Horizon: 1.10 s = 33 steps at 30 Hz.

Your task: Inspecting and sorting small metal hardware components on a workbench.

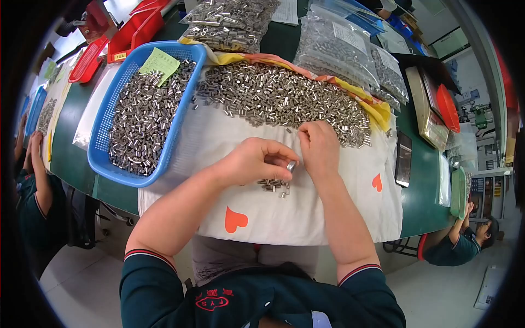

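Observation:
Between the thumb and fingers of my left hand (257,161) is a small shiny metal cylinder (291,165). My right hand (320,145) is beside it with its fingers curled and pressed together; what they hold, if anything, is hidden. Under my left hand a small group of metal cylinders (283,188) lies on the white cloth (295,218), which has orange hearts. Beyond both hands spreads a large pile of the same metal cylinders (273,93), edged by a yellow and orange fabric border (306,71).
On the left stands a blue plastic basket (94,147) full of metal cylinders with a green note (159,65) on top. Clear bags of metal parts (336,46) sit at the back. A phone (403,158) lies on the right. Red bins (136,33) stand far left; other people sit on both sides.

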Each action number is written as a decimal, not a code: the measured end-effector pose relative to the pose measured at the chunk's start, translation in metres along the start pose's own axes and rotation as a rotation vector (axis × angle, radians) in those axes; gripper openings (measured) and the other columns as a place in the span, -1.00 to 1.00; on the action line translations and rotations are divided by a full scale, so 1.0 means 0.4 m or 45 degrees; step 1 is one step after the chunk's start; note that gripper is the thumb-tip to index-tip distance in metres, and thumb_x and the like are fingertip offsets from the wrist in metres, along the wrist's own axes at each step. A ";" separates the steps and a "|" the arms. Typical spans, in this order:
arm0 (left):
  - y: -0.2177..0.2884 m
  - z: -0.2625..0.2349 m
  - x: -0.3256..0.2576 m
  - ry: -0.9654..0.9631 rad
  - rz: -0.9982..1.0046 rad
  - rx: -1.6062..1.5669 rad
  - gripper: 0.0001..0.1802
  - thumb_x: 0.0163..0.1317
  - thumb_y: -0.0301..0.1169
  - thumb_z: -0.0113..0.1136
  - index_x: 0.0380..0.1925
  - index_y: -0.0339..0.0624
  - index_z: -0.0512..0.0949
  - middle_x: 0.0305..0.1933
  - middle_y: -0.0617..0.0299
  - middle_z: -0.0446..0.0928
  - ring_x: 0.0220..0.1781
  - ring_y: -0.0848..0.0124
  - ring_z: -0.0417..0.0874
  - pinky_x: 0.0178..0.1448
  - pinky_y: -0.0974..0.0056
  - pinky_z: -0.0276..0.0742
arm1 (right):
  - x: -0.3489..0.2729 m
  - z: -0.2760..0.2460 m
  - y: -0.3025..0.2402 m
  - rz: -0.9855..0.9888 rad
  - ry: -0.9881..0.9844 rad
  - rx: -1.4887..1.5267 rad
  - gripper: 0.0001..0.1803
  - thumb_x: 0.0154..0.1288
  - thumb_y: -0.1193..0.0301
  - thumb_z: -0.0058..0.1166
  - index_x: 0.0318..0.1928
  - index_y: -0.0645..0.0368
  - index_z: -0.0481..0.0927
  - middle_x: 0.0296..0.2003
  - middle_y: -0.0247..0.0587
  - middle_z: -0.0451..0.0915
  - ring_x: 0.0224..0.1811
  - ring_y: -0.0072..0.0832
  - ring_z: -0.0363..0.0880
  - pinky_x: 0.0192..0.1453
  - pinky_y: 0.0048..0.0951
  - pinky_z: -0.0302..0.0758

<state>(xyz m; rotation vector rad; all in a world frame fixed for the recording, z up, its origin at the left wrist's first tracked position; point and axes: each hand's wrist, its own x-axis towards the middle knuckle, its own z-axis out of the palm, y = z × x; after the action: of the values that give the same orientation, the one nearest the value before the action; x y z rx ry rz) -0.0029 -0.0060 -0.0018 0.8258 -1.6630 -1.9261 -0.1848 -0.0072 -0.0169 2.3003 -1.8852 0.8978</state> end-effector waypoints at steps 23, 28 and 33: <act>0.004 -0.022 0.002 0.316 -0.027 -0.047 -0.65 0.03 -0.54 0.25 -0.12 -0.33 0.50 -0.33 0.32 0.54 -0.31 0.64 0.50 -0.23 0.52 0.45 | -0.025 -0.091 -0.086 -0.131 -0.090 0.632 -0.90 -0.08 0.61 0.09 -0.47 0.22 0.49 -0.49 -0.23 0.52 -0.44 -0.34 0.49 -0.36 -0.43 0.42; -0.003 -0.024 0.000 0.216 0.001 -0.307 -0.64 0.02 -0.55 0.26 -0.12 -0.34 0.49 -0.29 0.26 0.55 -0.27 0.60 0.53 -0.19 0.51 0.47 | -0.030 -0.099 -0.073 0.042 -0.143 0.867 -0.92 -0.02 0.60 0.10 -0.43 0.23 0.51 -0.48 -0.29 0.54 -0.47 -0.48 0.48 -0.36 -0.51 0.41; 0.021 -0.009 -0.001 0.081 -0.169 -0.290 -0.62 0.00 -0.62 0.24 -0.10 -0.35 0.48 -0.20 0.18 0.55 -0.22 0.53 0.56 -0.11 0.43 0.52 | -0.027 -0.107 -0.033 0.549 -0.599 1.302 -0.84 0.02 0.56 0.16 -0.34 0.21 0.50 -0.52 -0.47 0.47 -0.48 -0.76 0.34 -0.38 -0.67 0.33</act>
<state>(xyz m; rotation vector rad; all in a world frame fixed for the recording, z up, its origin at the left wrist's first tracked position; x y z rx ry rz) -0.0004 -0.0098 0.0060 0.9155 -1.3508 -2.1077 -0.1913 0.0220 0.0180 2.8247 -2.6009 1.8671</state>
